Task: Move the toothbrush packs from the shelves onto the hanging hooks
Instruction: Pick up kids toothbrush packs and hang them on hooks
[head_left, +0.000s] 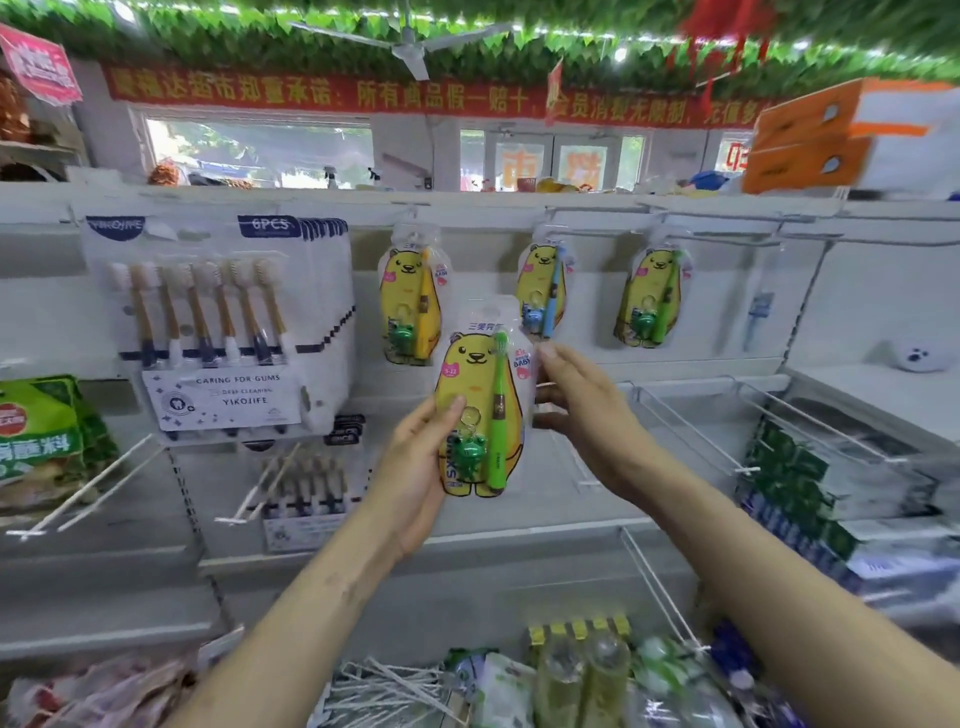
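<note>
Holding pack (480, 400) upright mid-frame, long axis 12–6, hang end at 12; left hand (415, 467) grips the 7 o'clock edge, thumb on front; right hand (582, 410) curls fingers on the 3 o'clock edge. Above, hooks (553, 214) lie at 12–1, nearer the right hand.

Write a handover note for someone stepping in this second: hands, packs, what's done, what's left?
Left hand grips the bear pack from its lower left; right hand holds its right edge.
The pack is held up, not yet hung.
Done: three hung packs on the top row.
Left: hang this one; empty hooks stand lower right. Whether more packs wait on the shelves is too blurred to tell.
</note>
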